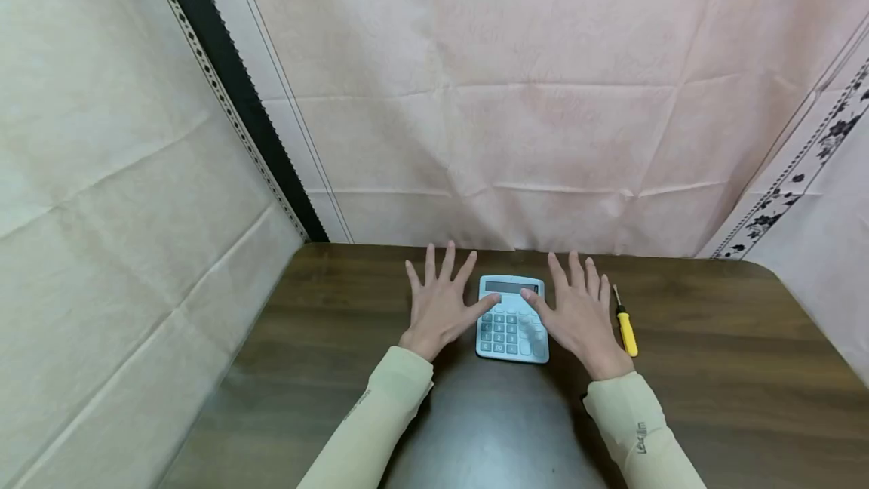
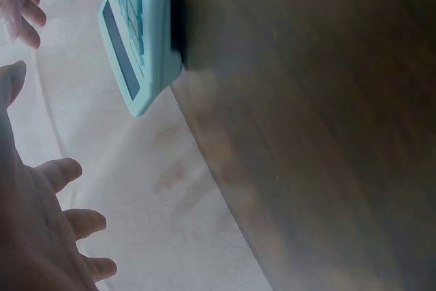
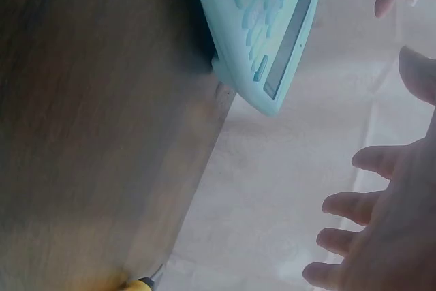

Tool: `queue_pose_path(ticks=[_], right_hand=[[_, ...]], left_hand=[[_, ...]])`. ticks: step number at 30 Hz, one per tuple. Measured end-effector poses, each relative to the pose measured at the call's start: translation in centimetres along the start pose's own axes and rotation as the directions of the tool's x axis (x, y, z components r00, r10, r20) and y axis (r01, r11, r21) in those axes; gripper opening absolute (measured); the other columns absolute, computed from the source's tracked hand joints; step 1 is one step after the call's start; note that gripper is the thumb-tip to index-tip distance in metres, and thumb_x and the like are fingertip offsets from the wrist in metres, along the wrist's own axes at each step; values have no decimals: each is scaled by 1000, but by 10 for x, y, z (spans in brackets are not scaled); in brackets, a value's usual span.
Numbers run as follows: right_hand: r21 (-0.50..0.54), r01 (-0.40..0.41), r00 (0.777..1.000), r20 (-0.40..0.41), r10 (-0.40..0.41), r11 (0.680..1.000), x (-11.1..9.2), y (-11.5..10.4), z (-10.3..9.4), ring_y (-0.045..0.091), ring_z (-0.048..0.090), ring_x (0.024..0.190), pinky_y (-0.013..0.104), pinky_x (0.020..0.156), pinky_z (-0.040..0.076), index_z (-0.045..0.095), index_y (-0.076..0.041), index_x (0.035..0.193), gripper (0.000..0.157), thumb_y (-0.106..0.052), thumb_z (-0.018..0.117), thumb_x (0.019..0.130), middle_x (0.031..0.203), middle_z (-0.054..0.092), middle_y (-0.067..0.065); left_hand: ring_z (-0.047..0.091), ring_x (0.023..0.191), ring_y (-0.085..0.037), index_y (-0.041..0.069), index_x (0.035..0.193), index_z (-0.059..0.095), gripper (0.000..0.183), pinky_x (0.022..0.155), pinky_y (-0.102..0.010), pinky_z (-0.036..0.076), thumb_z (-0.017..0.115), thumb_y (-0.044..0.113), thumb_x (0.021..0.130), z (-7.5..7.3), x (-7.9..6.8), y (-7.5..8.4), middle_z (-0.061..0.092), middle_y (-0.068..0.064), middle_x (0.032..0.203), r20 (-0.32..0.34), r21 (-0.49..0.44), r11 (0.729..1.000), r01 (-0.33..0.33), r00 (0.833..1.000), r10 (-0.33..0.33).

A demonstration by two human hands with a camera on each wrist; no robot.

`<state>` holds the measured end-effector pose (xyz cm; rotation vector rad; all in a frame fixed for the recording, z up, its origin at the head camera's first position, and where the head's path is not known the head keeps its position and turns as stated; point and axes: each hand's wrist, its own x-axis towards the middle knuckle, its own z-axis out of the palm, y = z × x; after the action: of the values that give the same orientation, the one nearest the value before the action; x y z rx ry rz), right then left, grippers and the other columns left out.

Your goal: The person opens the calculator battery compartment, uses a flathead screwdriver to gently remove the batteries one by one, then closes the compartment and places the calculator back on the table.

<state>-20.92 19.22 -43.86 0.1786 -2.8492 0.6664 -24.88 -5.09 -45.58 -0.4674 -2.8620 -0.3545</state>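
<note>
A light blue calculator (image 1: 512,321) lies on the brown table with its display (image 1: 511,287) toward the far edge. Spread wide at its left side is my left hand (image 1: 440,306), the thumb overlapping the calculator's upper left part in the head view. On the opposite side my right hand (image 1: 582,317) is spread too, its thumb over the right end of the display. Both wrist views show the hands raised above the tabletop, apart from the calculator (image 2: 139,39), with nothing in them. Just right of the right hand lies a screwdriver (image 1: 627,332) with a yellow handle, its shaft pointing away.
The wooden table (image 1: 305,383) has rounded far corners. Pale creased cloth (image 1: 543,134) hangs right behind its far edge, and more cloth (image 1: 136,247) hangs along the left side. Patterned trim (image 1: 774,210) runs down the cloth at the right.
</note>
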Motion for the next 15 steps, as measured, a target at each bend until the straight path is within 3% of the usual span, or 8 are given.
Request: queue_pose_path(ticks=[15], right_hand=[[103, -55, 998, 14, 54, 993, -3, -3, -4, 59, 6, 154, 76, 119, 3, 23, 2, 167, 93, -62, 52, 106, 170, 12, 36]], left_hand=[[0, 161, -43, 31, 170, 29, 99, 118, -78, -1, 40, 90, 91, -4, -10, -1, 10, -8, 177, -4, -47, 998, 29, 1000, -30]])
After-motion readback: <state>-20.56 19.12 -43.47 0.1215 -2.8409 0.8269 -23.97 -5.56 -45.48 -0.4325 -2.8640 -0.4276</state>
